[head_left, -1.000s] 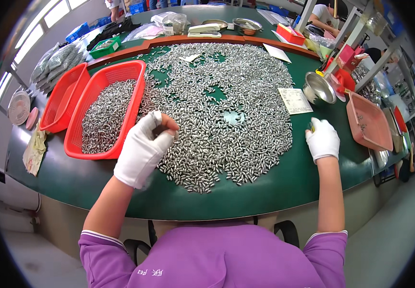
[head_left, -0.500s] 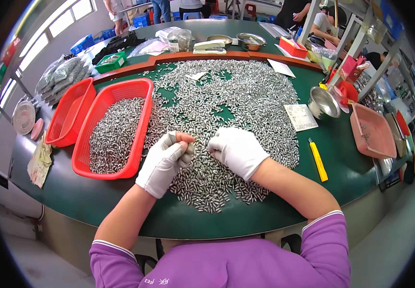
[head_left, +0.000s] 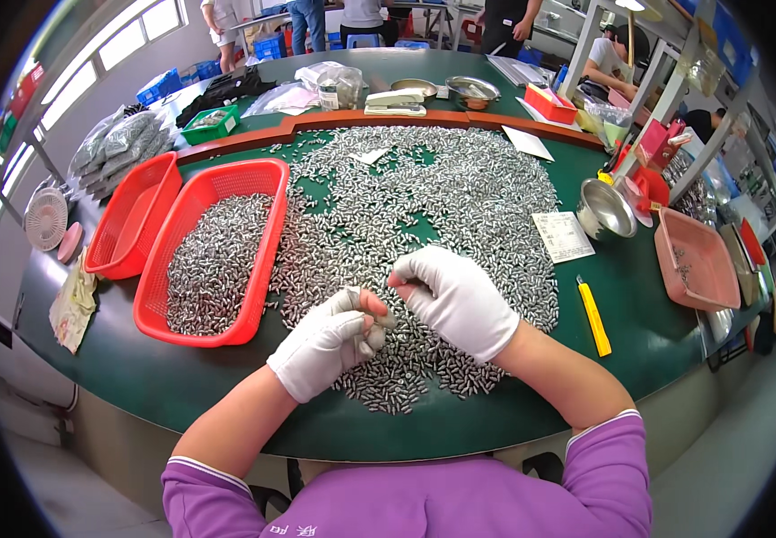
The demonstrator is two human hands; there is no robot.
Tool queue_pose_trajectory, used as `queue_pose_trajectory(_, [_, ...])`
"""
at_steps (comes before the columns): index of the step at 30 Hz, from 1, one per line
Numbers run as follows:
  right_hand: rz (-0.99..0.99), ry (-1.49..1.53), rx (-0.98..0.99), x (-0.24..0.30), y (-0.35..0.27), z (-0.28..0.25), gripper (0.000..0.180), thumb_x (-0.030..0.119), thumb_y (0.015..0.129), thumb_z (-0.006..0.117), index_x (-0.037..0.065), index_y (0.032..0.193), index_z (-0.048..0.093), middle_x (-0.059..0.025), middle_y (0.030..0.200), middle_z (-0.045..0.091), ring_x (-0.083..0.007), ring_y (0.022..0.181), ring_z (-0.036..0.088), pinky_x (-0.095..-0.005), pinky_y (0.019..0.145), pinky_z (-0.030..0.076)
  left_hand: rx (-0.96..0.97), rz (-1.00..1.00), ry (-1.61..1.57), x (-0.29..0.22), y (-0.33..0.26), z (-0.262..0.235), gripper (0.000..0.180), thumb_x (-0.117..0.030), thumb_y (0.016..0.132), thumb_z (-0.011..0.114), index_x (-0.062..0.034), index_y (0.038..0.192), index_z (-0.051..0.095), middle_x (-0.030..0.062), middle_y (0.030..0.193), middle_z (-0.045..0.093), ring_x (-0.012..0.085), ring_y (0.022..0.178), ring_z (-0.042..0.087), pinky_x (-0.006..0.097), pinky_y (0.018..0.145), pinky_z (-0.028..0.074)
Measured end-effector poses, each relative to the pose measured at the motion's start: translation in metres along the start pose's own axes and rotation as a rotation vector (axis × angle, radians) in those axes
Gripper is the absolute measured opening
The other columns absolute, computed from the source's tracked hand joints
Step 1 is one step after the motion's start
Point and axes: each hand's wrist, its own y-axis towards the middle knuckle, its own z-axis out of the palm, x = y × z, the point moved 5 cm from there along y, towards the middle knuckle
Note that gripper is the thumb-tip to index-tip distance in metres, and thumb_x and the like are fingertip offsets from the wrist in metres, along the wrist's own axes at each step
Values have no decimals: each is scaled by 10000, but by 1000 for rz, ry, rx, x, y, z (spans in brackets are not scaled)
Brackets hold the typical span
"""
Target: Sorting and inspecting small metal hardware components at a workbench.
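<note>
Gloved left hand (head_left: 327, 341) and right hand (head_left: 456, 298) meet over metal parts (head_left: 424, 206) — red basket (head_left: 211, 254) beside.

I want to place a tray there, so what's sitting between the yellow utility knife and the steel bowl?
In the head view, a white printed paper slip lies on the green table between the yellow utility knife and the steel bowl; otherwise bare tabletop.

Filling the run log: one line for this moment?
left hand: pinching metal parts | right hand: over pile | red basket: part-filled | table: green
</note>
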Motion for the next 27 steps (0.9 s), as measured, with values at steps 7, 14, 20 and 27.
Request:
queue_pose_trajectory(7, [-398, -173, 78, 26, -1, 4, 192, 37, 764, 697, 66, 947, 645, -79, 828, 649, -275, 749, 647, -370, 661, 528, -44, -51, 40, 2, 1, 13, 221, -165, 933, 664, -81, 1080, 522, 14, 984, 577, 87, 825, 548, 224, 751, 471])
queue_pose_trajectory(14, [-596, -185, 67, 37, -4, -1, 272, 30, 779, 664, 56, 1047, 625, -80, 792, 668, -268, 675, 672, -362, 564, 533, -53, -42, 194, -2, -3, 13, 279, -242, 918, 700, -91, 1084, 534, -20, 924, 566, 75, 774, 505, 209, 683, 425])
queue_pose_trajectory(20, [-471, -169, -21, 33, -1, -4, 183, 85, 778, 668, 68, 961, 658, -76, 796, 639, -273, 698, 641, -362, 610, 521, -82, -2, 69, -1, 0, 2, 203, -187, 926, 692, -115, 1042, 542, 11, 947, 609, 84, 773, 534, 210, 685, 442])
queue_pose_trajectory(27, [-373, -93, -97, 27, -3, -3, 144, 91, 759, 716, 73, 896, 675, -66, 835, 639, -278, 758, 631, -372, 675, 520, 37, 71, -132, -2, 5, -1, 150, -191, 952, 653, -98, 1030, 566, 31, 942, 630, 91, 771, 570, 208, 704, 480])
